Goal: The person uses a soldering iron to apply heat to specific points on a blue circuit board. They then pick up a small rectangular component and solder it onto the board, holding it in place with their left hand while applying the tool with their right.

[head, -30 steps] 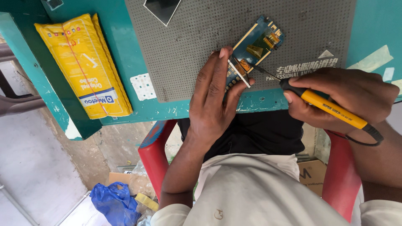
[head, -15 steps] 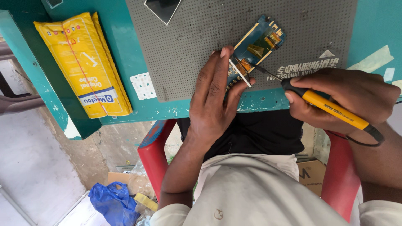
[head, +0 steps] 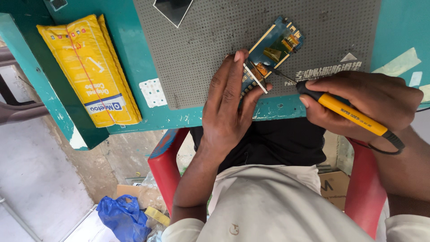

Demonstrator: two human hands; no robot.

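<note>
A blue circuit board lies on a grey perforated work mat on the teal table. My left hand rests flat on the mat, its fingers pinning the board's near end. My right hand grips a yellow soldering iron like a pen. The iron's dark tip touches the board near an orange patch beside my left thumb. A black cord runs off the iron's rear.
Yellow plastic packets lie on the table's left part. A small white strip sits by the mat's edge. A dark glassy piece lies at the mat's far side. Red chair arms flank my lap. A blue bag lies on the floor.
</note>
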